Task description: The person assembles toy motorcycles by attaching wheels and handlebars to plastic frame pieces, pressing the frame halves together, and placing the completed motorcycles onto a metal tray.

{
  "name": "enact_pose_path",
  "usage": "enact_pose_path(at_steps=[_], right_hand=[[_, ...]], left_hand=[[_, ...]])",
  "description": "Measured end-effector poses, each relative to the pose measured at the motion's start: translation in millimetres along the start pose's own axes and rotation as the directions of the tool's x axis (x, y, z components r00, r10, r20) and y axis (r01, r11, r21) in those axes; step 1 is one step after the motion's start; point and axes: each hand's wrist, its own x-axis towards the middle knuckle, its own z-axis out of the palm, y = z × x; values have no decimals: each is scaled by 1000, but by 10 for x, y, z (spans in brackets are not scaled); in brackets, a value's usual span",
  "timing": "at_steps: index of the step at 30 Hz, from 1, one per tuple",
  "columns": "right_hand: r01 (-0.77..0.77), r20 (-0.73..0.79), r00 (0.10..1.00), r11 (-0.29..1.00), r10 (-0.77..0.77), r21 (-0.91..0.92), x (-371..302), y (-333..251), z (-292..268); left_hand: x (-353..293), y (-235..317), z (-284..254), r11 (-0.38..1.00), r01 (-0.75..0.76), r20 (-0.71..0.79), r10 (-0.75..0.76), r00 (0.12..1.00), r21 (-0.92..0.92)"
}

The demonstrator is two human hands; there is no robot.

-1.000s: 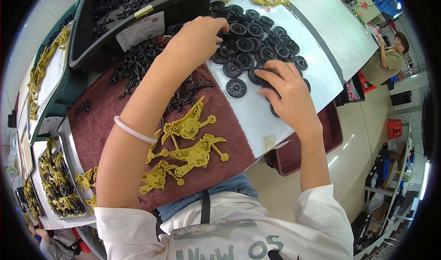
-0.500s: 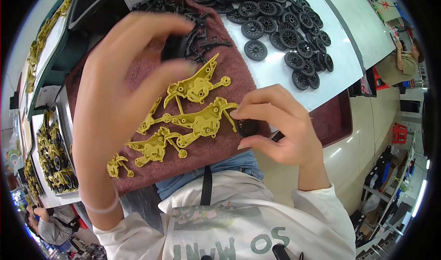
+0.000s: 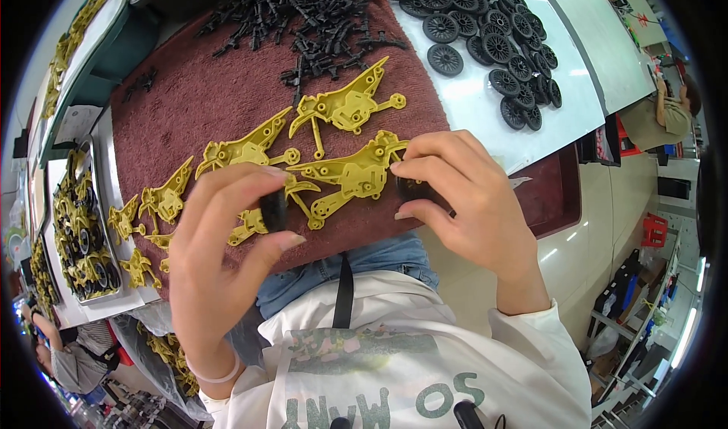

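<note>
Pinches a black wheel (image 3: 274,212) in the part-closed left grip (image 3: 216,239) and a second wheel (image 3: 412,189) in the half-curled right grip (image 3: 479,201), apparently by the rims to keep faces clear, with yellow frames (image 3: 355,180) between.

at centre, yellow frames (image 3: 353,183) are showing smooth plastic; the cloth towel (image 3: 174,95) is looking rough, matt; upper right, the table (image 3: 462,103) is gleaming.
</note>
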Motion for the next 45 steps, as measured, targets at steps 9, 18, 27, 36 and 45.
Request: enact_pose_path(at_steps=[9, 18, 27, 36, 45], right_hand=[[-78, -76, 994, 996, 74, -52, 15, 75, -120], [-88, -73, 993, 996, 88, 3, -7, 127, -117], [-87, -91, 992, 996, 89, 33, -1, 180, -92], [-21, -58, 998, 998, 25, 65, -10, 189, -137], [-300, -327, 927, 883, 182, -360, 45, 1123, -712]], left_hand=[[34, 86, 282, 997, -65, 40, 67, 997, -39], [59, 203, 541, 988, -104, 77, 95, 992, 116], [-8, 195, 623, 995, -59, 69, 53, 996, 86], [80, 265, 596, 978, 40, -21, -36, 999, 207], [828, 444, 358, 972, -215, 115, 204, 972, 94]])
